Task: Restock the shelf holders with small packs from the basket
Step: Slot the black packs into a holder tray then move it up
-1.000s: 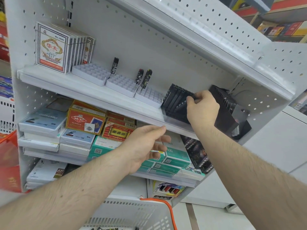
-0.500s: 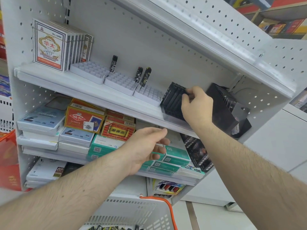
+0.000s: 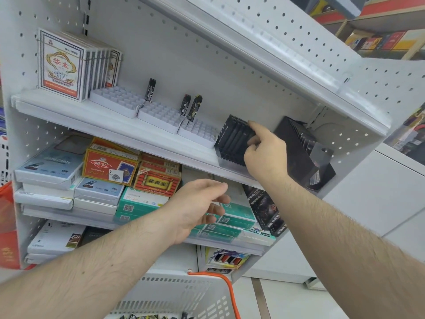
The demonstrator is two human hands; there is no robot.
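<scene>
The job looks like it has only just begun. On the upper shelf (image 3: 69, 111) stand three white holders (image 3: 115, 100) full of little slots. Almost all the slots are bare. The first holder has one small pack (image 3: 150, 89) standing at its far right corner. Two more small packs (image 3: 190, 107) stand side by side where the second and third holders meet. So only three packs stand in those holders, and many slots are left to fill.

To the right of the white holders sits a black holder (image 3: 232, 139) with slim black packs standing in a row. The right hand (image 3: 264, 153) is at this holder. Its fingers curl around the near end of the black row, so its grip is closed on the black packs, and the pointing finger rests on their tops. I think it is pushing them straight or tucking one in, but I cannot tell which. Another black holder (image 3: 301, 148) sits further right, tilted, near the end of the shelf.

The left hand (image 3: 197, 203) hangs in front of the lower shelf with its fingers loose and spread. Its grip is wide and it holds nothing.

The white basket (image 3: 174, 293) with an orange handle is below, near the bottom edge. A few dark packs (image 3: 138, 316) peek out at the very bottom, so more are waiting inside.
</scene>
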